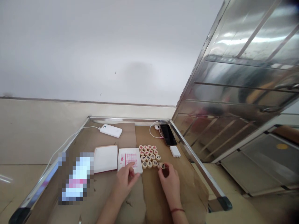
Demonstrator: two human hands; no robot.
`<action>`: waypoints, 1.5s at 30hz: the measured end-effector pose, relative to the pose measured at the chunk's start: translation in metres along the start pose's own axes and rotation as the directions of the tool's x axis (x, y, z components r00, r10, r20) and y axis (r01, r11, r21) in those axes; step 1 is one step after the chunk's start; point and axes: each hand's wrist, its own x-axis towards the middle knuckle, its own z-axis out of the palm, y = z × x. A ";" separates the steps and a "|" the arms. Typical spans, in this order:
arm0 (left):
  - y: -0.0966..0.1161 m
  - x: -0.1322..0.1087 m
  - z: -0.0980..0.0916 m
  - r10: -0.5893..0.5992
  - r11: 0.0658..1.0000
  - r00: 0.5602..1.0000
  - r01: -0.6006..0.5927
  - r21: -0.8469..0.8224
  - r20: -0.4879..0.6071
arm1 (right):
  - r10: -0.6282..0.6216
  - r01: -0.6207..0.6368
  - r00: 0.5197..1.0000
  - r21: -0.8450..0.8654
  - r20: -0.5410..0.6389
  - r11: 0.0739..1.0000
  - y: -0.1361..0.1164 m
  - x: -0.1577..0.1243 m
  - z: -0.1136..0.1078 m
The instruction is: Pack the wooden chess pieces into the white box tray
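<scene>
Round xiangqi pieces with red and black characters lie in close rows right of the middle. My right hand, with a red string at the wrist, pinches one piece at the near right corner of these rows. Over the near edge of a white box lid with pink lines drawn on it is my left hand. Its index finger points forward, its thumb is apart, and it holds nothing. A white open box sits to the left of the lid.
A white power bank with a cable is at the back left. A black phone, earphones and a white charger are at the right. Metal rails edge the cardboard-covered table.
</scene>
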 end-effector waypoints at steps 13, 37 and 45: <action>0.011 0.005 -0.006 0.005 0.998 1.000 -0.004 0.069 -0.016 | -0.084 0.090 0.995 -0.106 0.058 0.990 -0.004 -0.003 0.001; -0.011 -0.010 -0.050 -0.060 0.792 0.998 0.061 0.608 -0.022 | -0.455 0.581 0.710 -0.081 0.538 0.810 -0.119 0.015 0.037; -0.012 -0.013 -0.047 -0.185 0.851 0.983 0.171 0.496 -0.022 | -0.316 0.602 0.649 -0.214 0.692 0.770 -0.141 0.035 0.080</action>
